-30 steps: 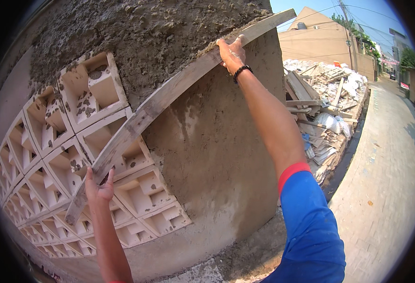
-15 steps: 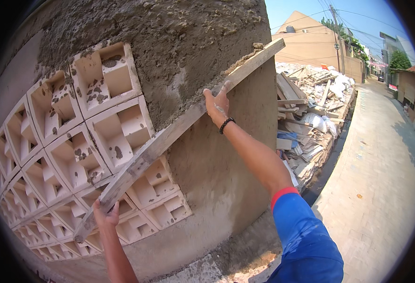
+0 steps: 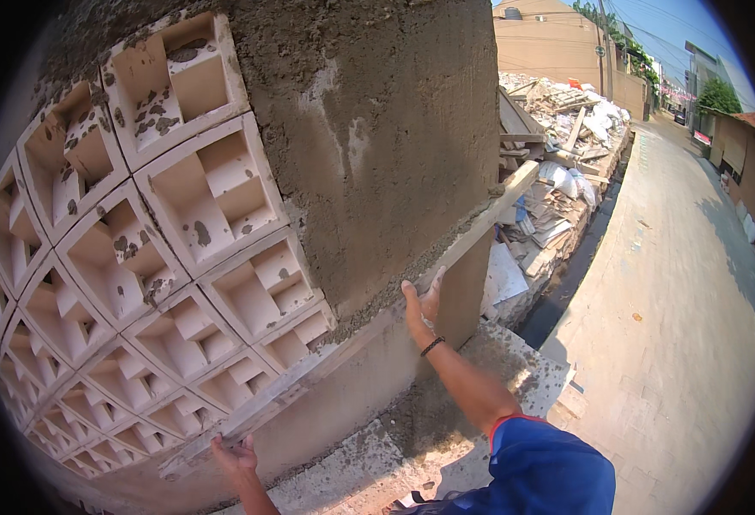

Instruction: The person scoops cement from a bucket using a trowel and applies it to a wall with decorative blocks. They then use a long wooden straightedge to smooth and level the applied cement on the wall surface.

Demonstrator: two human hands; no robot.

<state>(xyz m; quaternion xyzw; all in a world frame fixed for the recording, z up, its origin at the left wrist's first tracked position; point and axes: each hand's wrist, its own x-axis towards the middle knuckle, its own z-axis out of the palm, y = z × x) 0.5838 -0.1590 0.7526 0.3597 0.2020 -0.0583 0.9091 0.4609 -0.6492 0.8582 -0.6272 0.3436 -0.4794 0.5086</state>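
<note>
A long, straight wooden board (image 3: 480, 228) lies slantwise against the wall, its right end higher and past the corner. Wet mortar (image 3: 424, 268) is gathered along its upper edge. My right hand (image 3: 424, 316), with a dark bracelet at the wrist, grips the board right of its middle from below. Near its lower left end my left hand (image 3: 238, 455) holds the lower edge. Some fingers of both hands are partly hidden. Above the board, the grey plaster (image 3: 377, 154) is fairly smooth with a few pale patches. Square pink vent blocks (image 3: 214, 206), spotted with mortar, fill the wall's left.
Beyond the wall corner lies a rubble heap (image 3: 557, 172) with planks and white sacks. A narrow dark gutter (image 3: 566, 296) separates it from the paved lane (image 3: 652, 343) at right. A mortar-splashed ledge (image 3: 515, 360) runs along the wall's foot.
Both hands have brought the board down the wall, its right end dropping most, so it slants less. Plaster above it looks smoother. The view has tilted downward.
</note>
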